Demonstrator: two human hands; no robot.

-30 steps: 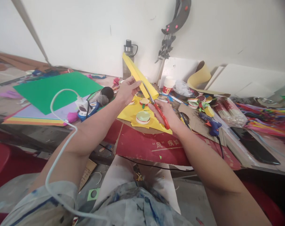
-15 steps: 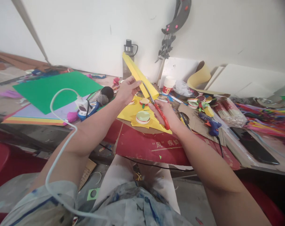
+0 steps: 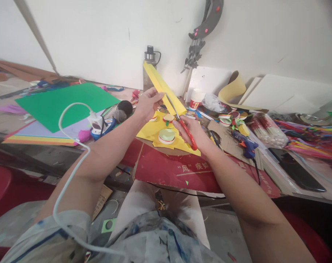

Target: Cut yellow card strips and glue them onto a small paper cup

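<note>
Held up over the bench, a folded sheet of yellow paper is pinched at its near edge by my left hand. My right hand grips red-handled scissors, whose blades lie along the paper, pointing up and left toward my left fingertips. Below the hands, more yellow paper covers part of a red cardboard sheet. On that paper sits a round disc with a pale green top and a white and red rim. Behind it is a smaller round piece with green leaf shapes.
A green sheet tops stacked coloured paper at left, beside a blue and white device with a white cable. At right lie a blue glue gun, a phone and pipe cleaners. A bottle and paper cup stand behind.
Both hands keep almost the same place. The yellow paper's lower right end has shifted very slightly, and the scissors' handles have moved a touch left.
</note>
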